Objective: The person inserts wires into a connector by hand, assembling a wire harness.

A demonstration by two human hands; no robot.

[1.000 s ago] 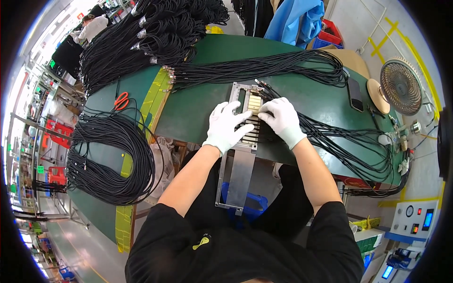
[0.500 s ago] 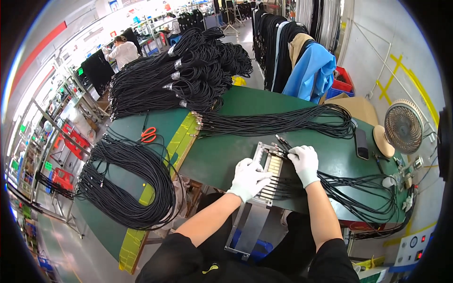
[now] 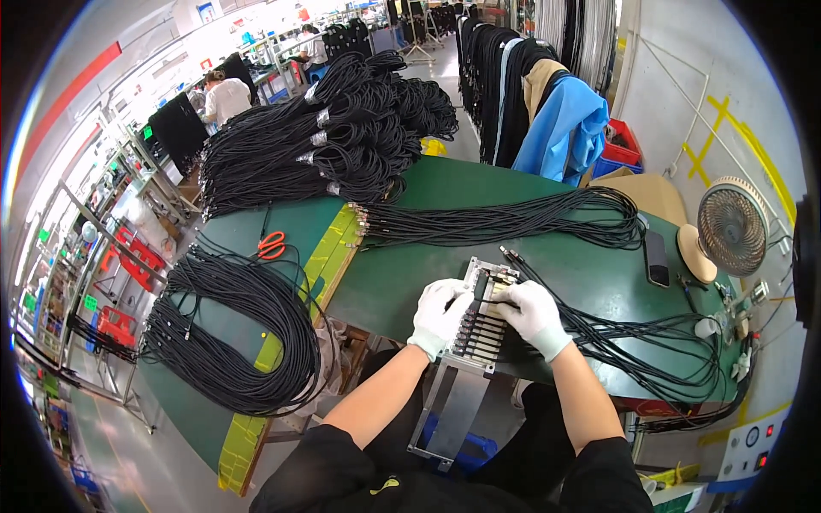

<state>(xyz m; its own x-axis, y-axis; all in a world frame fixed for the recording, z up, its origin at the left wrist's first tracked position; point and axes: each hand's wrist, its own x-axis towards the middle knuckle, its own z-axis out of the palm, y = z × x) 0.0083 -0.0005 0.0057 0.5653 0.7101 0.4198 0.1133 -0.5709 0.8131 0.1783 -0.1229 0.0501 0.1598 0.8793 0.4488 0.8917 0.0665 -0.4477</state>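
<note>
A metal fixture with a row of slots stands at the table's near edge, and several black cable ends lie side by side in it. Above the slots, a black cable stretches between my hands. My white-gloved left hand is closed at the left end of this cable, over the fixture's left side. From the right, my gloved right hand pinches the same cable; its fingertips cover part of the slots. Loose black cables trail to the right, past my right hand.
Bundled black cables are heaped at the far left, and another bunch lies beyond the fixture. A coiled bundle and orange-handled scissors are on the left. Rightward are a phone and a fan.
My right hand has moved left and nearer, onto the fixture. My left hand has drawn up and back slightly, uncovering cable ends in the slots. A cable now spans both hands.
</note>
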